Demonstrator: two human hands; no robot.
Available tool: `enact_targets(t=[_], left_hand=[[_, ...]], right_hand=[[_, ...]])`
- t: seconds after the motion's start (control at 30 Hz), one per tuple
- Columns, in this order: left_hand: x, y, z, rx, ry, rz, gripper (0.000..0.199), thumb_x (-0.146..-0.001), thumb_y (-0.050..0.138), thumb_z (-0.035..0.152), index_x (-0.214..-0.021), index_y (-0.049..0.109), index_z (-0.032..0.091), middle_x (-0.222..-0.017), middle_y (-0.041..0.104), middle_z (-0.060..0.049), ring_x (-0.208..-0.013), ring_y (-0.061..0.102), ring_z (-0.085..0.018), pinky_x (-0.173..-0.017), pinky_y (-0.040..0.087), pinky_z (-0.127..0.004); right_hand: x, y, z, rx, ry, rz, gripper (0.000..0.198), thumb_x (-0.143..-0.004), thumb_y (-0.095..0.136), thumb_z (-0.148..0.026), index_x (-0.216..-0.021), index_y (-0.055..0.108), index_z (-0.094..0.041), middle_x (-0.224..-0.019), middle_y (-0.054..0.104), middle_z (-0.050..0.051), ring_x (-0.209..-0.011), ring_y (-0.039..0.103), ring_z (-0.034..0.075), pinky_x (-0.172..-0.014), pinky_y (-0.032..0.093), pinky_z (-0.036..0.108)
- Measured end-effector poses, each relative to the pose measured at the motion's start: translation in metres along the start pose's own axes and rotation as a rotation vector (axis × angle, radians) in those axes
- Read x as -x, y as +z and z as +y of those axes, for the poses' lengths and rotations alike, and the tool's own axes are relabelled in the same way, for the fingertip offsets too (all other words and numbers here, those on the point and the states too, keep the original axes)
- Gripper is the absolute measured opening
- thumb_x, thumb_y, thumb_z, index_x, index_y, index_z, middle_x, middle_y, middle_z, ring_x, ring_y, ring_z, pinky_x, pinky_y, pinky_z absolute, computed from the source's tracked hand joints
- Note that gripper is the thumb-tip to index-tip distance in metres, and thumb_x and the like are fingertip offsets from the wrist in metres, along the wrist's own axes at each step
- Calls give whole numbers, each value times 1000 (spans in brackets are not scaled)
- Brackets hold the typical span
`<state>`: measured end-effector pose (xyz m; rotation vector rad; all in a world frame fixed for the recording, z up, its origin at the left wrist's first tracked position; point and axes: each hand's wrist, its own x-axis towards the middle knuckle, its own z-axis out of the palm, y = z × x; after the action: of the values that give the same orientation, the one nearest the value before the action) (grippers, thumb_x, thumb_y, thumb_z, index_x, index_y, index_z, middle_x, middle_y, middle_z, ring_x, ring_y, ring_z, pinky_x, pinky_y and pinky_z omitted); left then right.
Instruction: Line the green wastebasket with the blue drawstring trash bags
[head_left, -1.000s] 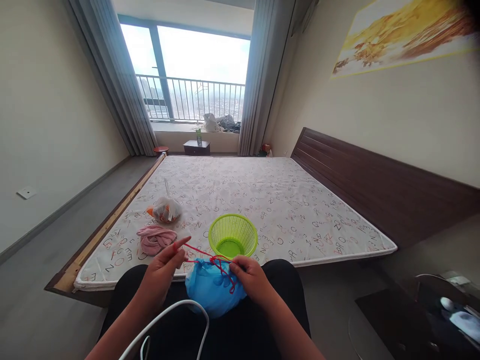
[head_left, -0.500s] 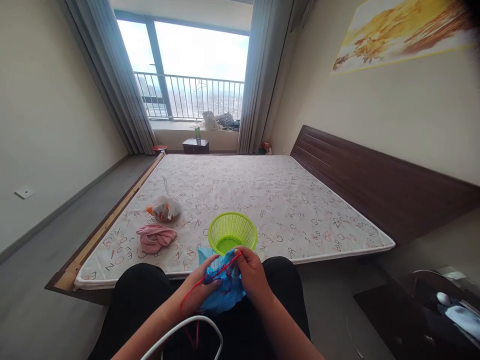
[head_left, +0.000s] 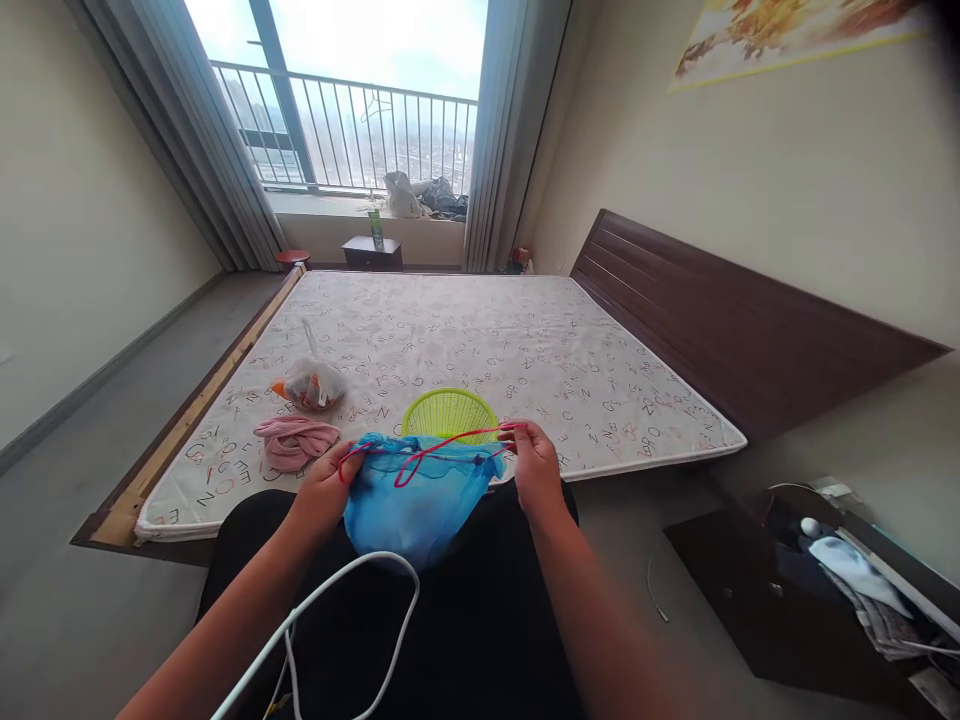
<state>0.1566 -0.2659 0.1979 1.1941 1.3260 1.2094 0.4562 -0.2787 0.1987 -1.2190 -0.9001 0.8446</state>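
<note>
A thin blue drawstring bag point(head_left: 416, 505) is stretched between my hands above my lap, its red cord point(head_left: 442, 445) running along the top edge. My left hand point(head_left: 326, 485) is closed on the bag's left top corner. My right hand point(head_left: 534, 460) pinches the red cord and the right end of the opening. Something pale shows faintly through the bag; I cannot tell what. Just beyond it, a lime-green plastic basket point(head_left: 450, 410) stands on the mattress, its lower part hidden behind the bag.
On the mattress point(head_left: 525, 350), left, lie a pink cloth point(head_left: 295, 442) and a knotted clear plastic bag point(head_left: 313, 384) with orange items. A white cable point(head_left: 352, 565) loops over my lap. The dark headboard point(head_left: 720, 310) is right; a dark cabinet point(head_left: 727, 570) stands lower right.
My hands have moved apart, and the bunched blue bag is now spread wide between them, covering more of the basket. The view has tilted down somewhat.
</note>
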Motion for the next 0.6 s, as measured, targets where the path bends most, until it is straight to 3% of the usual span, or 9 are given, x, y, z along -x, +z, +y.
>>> enact_targets(t=[0.13, 0.23, 0.3, 0.37, 0.4, 0.43, 0.5, 0.6], left_hand=[[-1, -1, 6, 207, -138, 76, 57, -69, 85, 63, -98, 77, 14, -88, 77, -9, -85, 71, -26, -74, 56, -33], [3, 0, 20, 223, -142, 22, 53, -67, 87, 59, -93, 76, 14, -89, 77, -12, -89, 73, -30, -75, 58, -36], [8, 3, 29, 213, -153, -18, 48, -68, 86, 55, -90, 76, 14, -88, 77, -11, -91, 73, -32, -75, 59, -37], [12, 8, 34, 227, -180, -38, 44, -70, 83, 53, -88, 75, 14, -85, 77, -10, -90, 73, -31, -73, 59, -36], [14, 10, 35, 244, -195, -50, 43, -71, 82, 52, -88, 75, 14, -85, 76, -9, -90, 73, -31, -73, 59, -36], [14, 12, 34, 262, -209, -74, 42, -72, 81, 52, -90, 75, 14, -85, 76, -9, -91, 73, -31, -74, 60, -37], [14, 13, 30, 291, -236, -126, 42, -72, 80, 50, -93, 76, 14, -86, 76, -10, -93, 73, -32, -76, 60, -39], [8, 9, 22, 258, -215, -169, 39, -71, 80, 46, -94, 77, 15, -92, 77, -13, -99, 72, -37, -79, 61, -44]], right_hand=[[-10, -19, -14, -473, 140, -10, 31, -85, 70, -53, -88, 60, -24, -65, 57, -6, -50, 52, 11, -54, 46, 27], [-16, -35, -18, -421, 175, -72, 21, -85, 65, -43, -97, 60, -26, -70, 57, -7, -43, 42, 8, -47, 38, 26], [-18, -40, -16, -208, 130, 5, 32, -82, 61, -35, -113, 59, -27, -95, 67, 0, -56, 57, 11, -56, 48, 29], [-14, -37, -14, 82, -60, 106, 52, -79, 60, -30, -131, 54, -28, -131, 64, 9, -95, 70, 21, -82, 57, 40], [-9, -31, -13, 228, -191, 102, 60, -80, 60, -29, -139, 51, -28, -145, 57, 12, -117, 66, 26, -97, 55, 46], [-3, -24, -13, 359, -315, 34, 65, -81, 61, -29, -144, 48, -27, -153, 51, 13, -135, 56, 29, -109, 48, 51], [10, -4, -15, 538, -440, -275, 67, -85, 65, -31, -150, 47, -27, -154, 52, 13, -147, 46, 32, -118, 39, 53], [23, 27, -14, 603, -292, -716, 48, -90, 70, -33, -137, 61, -26, -123, 72, 9, -118, 66, 26, -100, 51, 40]])
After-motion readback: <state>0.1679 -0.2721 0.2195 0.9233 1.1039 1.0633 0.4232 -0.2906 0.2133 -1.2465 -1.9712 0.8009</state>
